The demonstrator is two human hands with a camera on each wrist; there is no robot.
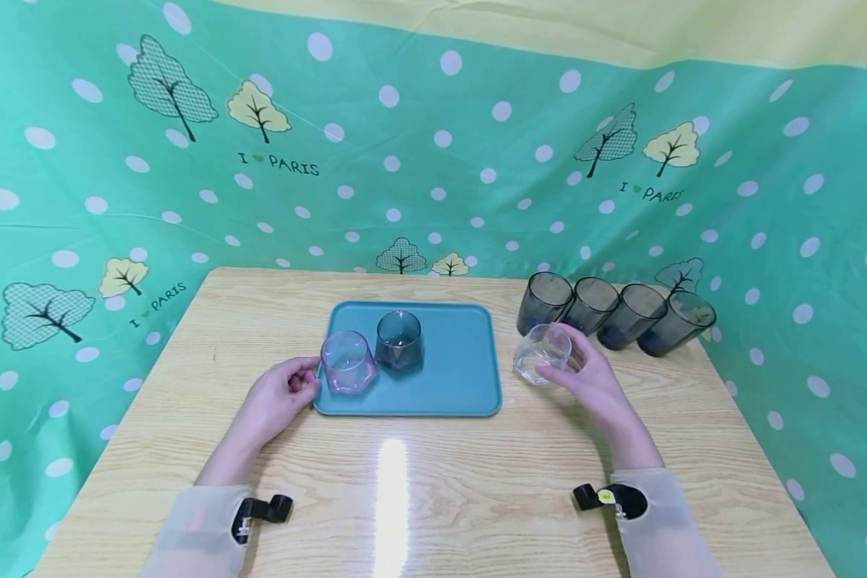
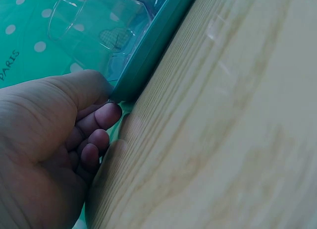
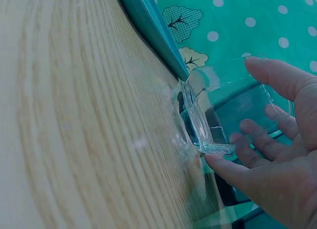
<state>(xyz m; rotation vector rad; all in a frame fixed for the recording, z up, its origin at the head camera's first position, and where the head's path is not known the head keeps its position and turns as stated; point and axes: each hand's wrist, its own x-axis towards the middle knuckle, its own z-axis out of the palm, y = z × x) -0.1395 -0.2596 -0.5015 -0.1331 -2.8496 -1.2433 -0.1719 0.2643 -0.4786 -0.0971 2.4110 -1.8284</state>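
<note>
My right hand (image 1: 585,371) holds a clear drinking glass (image 1: 537,360) just right of the blue tray (image 1: 458,361). Thumb and fingers curve round its sides in the right wrist view, the glass (image 3: 228,107) upright, its base at or close to the table. At the tray's left edge, my left hand (image 1: 278,401) has its thumb and curled forefinger at the rim, pinching it near the corner (image 2: 126,87). On the tray, a pinkish clear glass (image 1: 349,365) stands closest to that hand, and a dark grey faceted glass (image 1: 400,345) stands to its right.
Several tall dark glasses (image 1: 643,309) stand in a slanting row behind and right of my right hand. The wooden table (image 1: 462,490) ends at a green dotted cloth (image 1: 433,160) at the back and sides.
</note>
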